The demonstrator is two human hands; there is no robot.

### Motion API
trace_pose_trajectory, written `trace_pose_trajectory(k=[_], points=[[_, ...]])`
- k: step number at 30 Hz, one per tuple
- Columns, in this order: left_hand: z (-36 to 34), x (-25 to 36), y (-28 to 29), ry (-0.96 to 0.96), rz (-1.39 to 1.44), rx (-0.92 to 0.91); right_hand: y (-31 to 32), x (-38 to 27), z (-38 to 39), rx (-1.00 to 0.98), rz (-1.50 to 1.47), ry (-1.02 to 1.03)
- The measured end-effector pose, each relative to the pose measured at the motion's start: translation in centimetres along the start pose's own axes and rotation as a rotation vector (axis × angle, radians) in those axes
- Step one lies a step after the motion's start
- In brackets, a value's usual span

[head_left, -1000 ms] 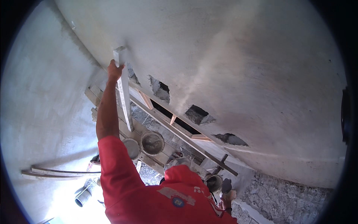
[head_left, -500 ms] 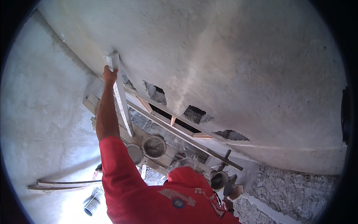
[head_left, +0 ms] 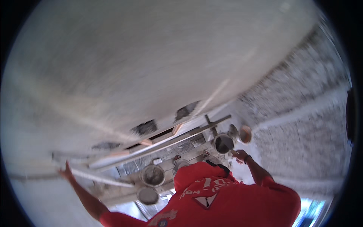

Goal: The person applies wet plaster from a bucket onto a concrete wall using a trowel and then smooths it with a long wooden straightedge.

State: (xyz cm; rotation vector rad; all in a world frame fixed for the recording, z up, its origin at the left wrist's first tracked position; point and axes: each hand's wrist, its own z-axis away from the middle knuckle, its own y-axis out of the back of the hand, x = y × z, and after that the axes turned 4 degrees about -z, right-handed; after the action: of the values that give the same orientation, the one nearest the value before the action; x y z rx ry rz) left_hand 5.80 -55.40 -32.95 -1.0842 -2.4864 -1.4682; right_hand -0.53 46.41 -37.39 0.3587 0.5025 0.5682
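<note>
At the lower left, my left hand (head_left: 66, 171), smeared by motion, grips the upper end of a long white bar (head_left: 106, 178), which slants down to the right beside the plastered wall (head_left: 113, 72). My right hand (head_left: 239, 155) holds a trowel (head_left: 228, 144) by its handle, with the dark blade over a bucket (head_left: 219, 148) of grey material. A small reddish-brown round container (head_left: 245, 134) sits behind that bucket. My red-sleeved arms and body fill the lower middle.
My feet stand on a plank platform (head_left: 170, 169), beside two round containers (head_left: 152, 175) of grey mortar. A long batten (head_left: 189, 136) runs along the wall below ragged holes (head_left: 143, 127) and timber frames. A rough wall (head_left: 298, 140) rises at the right; a bright opening shows lower right.
The view has swung right. My left hand and the white bar now sit low at the left, the bar more nearly level. My right hand with the trowel has come fully into sight.
</note>
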Motion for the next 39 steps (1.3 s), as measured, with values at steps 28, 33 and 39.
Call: trace_pose_trajectory(k=[28,33,39], points=[[54.6,30.6,-2.1,0.484,0.182,-1.680,1.6,24.9,-3.8,0.099,-0.516,-0.237],[55.3,34.3,0.6,0.437,0.147,-1.649,2.4,29.5,-6.5,0.129,-0.650,-0.262],[58.4,33.8,3.8,0.514,0.119,-1.657,3.4,33.1,-10.1,0.043,-0.523,-0.272]])
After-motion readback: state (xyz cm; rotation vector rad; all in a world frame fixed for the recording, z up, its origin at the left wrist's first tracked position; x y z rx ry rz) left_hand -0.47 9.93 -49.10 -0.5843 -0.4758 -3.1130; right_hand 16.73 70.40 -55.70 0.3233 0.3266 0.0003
